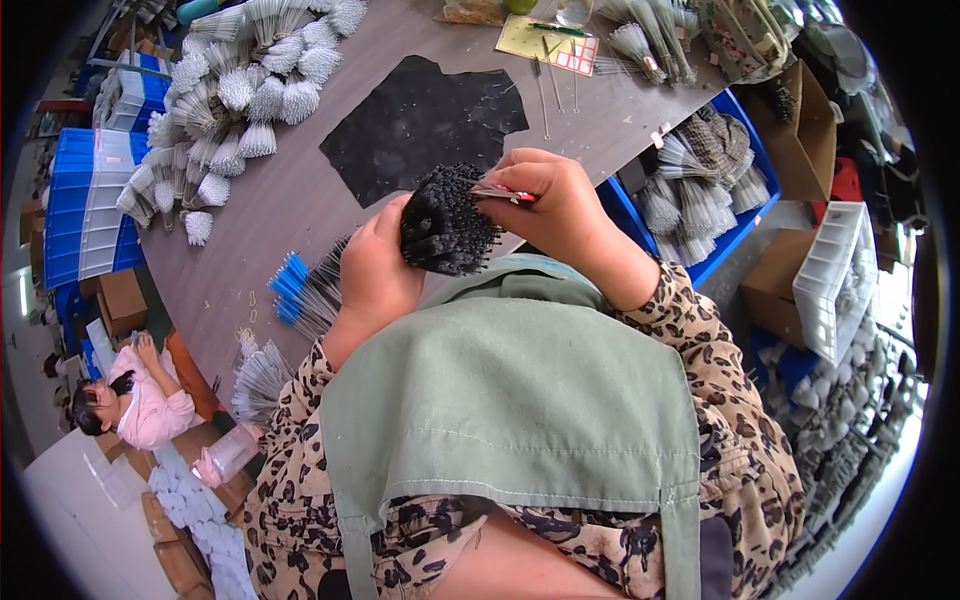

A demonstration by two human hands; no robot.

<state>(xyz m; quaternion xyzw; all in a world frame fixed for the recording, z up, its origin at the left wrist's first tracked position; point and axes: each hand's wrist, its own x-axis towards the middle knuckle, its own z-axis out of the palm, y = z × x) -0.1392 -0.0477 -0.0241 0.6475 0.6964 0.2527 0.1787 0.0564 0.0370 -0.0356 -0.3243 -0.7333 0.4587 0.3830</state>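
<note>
In the middle of the view, my left hand (pixel 380 268) is wrapped round a thick bundle of black-bristled wire brushes (pixel 448 225), its tips turned toward the right. At the bundle's upper right edge, my right hand (pixel 562 205) pinches a small metal tool with a red part (pixel 514 195). The tool's tip reaches the bristles; its exact kind is partly hidden by my fingers. A black sheet (pixel 420 125) lies on the table just beyond the bundle. Beside my left wrist are blue-tipped brushes (pixel 290 285) and a bundle of white brushes (pixel 262 375).
Many bundles of white brushes (pixel 240 90) cover the table's far left. Thin hooked tools (pixel 543 95) and a yellow card (pixel 520 40) lie at the far side. A blue crate (pixel 735 225) with brushes stands at the right. A seated person in pink (pixel 155 405) is at the left.
</note>
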